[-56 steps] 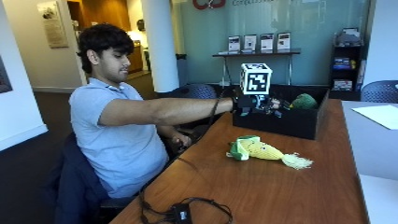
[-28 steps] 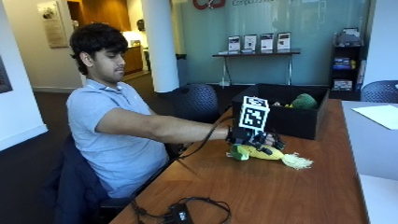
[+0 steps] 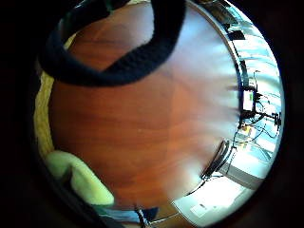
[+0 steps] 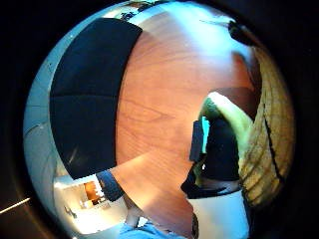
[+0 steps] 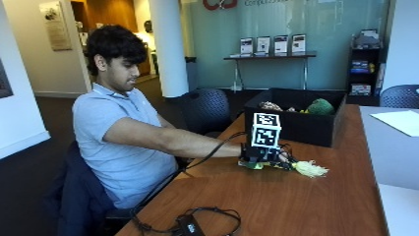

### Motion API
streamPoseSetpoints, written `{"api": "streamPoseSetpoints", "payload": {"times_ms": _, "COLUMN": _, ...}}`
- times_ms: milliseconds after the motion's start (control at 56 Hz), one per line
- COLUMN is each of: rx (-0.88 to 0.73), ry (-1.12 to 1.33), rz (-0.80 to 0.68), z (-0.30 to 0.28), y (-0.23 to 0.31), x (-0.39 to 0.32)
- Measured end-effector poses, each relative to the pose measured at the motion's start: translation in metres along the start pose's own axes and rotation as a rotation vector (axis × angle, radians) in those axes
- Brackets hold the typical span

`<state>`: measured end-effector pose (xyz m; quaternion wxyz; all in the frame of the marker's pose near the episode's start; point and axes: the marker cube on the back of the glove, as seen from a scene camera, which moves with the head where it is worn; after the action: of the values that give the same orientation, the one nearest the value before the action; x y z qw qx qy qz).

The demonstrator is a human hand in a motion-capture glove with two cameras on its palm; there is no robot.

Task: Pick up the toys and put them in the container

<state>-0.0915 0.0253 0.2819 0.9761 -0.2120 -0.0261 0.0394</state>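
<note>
Now, gloved right hand [image 5: 263, 154] down on the yellow plush toy [image 5: 302, 168] lying mid-desk, whether its fingers have closed on it cannot be told, black container [image 5: 294, 123] just beyond at the desk's far edge, a green toy [image 5: 320, 106] inside it.

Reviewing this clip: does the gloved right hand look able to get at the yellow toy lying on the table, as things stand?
Probably yes. The right hand is already down on the yellow toy on the table, with nothing between them. The black container stands behind the toy, apart from it. Whether the fingers have closed on it cannot be seen.
</note>
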Motion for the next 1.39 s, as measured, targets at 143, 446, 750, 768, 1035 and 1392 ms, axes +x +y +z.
{"api": "streamPoseSetpoints", "payload": {"times_ms": 143, "rx": 0.097, "ry": -0.013, "rz": -0.040, "z": 0.001, "y": -0.003, "x": -0.008}}
{"api": "streamPoseSetpoints", "payload": {"times_ms": 446, "rx": 0.300, "ry": -0.014, "rz": -0.115, "z": -0.001, "y": -0.003, "x": -0.017}}
{"api": "streamPoseSetpoints", "payload": {"times_ms": 750, "rx": 0.393, "ry": -0.025, "rz": -0.161, "z": -0.006, "y": -0.001, "x": -0.014}}
{"api": "streamPoseSetpoints", "payload": {"times_ms": 768, "rx": 0.394, "ry": -0.021, "rz": -0.162, "z": -0.006, "y": -0.001, "x": -0.014}}
{"api": "streamPoseSetpoints", "payload": {"times_ms": 1035, "rx": 0.380, "ry": -0.053, "rz": -0.142, "z": -0.031, "y": -0.003, "x": -0.018}}
{"api": "streamPoseSetpoints", "payload": {"times_ms": 1392, "rx": 0.304, "ry": -0.234, "rz": -0.202, "z": -0.170, "y": -0.021, "x": -0.099}}
